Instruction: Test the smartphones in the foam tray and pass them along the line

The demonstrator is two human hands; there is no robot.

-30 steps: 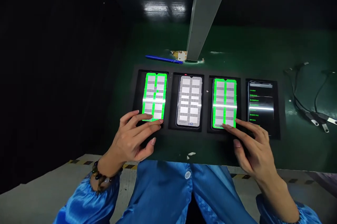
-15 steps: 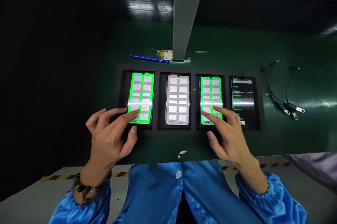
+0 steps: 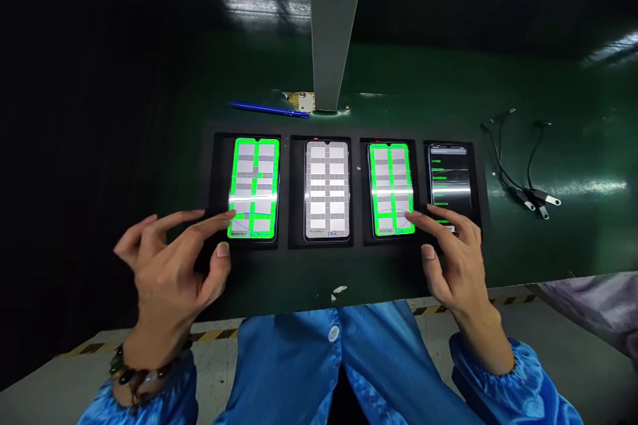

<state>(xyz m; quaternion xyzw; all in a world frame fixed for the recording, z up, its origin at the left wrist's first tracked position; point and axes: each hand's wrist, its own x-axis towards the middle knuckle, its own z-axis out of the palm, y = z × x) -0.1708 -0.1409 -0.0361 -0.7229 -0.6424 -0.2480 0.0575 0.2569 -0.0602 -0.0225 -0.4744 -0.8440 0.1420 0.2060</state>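
4 phones in a row, all screen up, long axes running near–far, notch ends pointing away from wearer. Leftmost phone [image 3: 264, 179] leans a touch R at its far end; 3rd phone [image 3: 382, 179] a touch L. Both show green grid borders; 2nd phone [image 3: 327, 189] all grey/white, 4th phone [image 3: 451, 179] dark w/ green text. All sit on black backing on a green worktop [image 3: 393, 279], blue pen [image 3: 269, 109] & grey post [image 3: 333, 26] beyond, cables [image 3: 518, 185] off to R. Grey floor [image 3: 214, 378] w/ yellow-black tape below. L hand [image 3: 172, 272]: palm down, fingers & thumb apart, grips nothing, index tip at L edge of leftmost phone, low down. R hand [image 3: 458, 269]: ditto, digits spread, index tip at R edge of 3rd phone's lower part.
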